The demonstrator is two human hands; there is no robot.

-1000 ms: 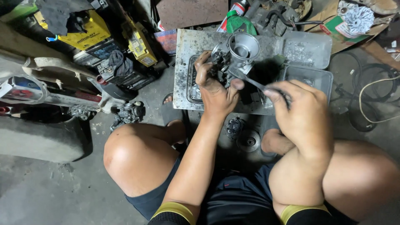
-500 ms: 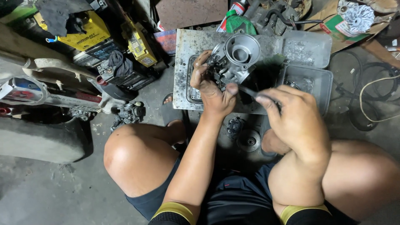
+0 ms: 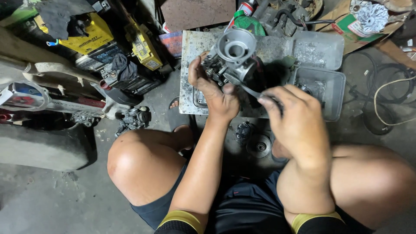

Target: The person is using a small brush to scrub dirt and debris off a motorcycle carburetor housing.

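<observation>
The carburetor had been tilted since a second earlier, its round bore turned toward the camera, and was gripped in the left hand above the metal tray; the right hand fingers pinched a thin tool against its body

A: Where's everything sitting?

B: Carburetor up in the left hand, over the metal sheet on the floor. Right hand just right of it, thin tool reaching between. Tray right of that.

A: And the left side?

B: Batteries far left, behind the left knee. Small engine part on the floor between them.
</observation>
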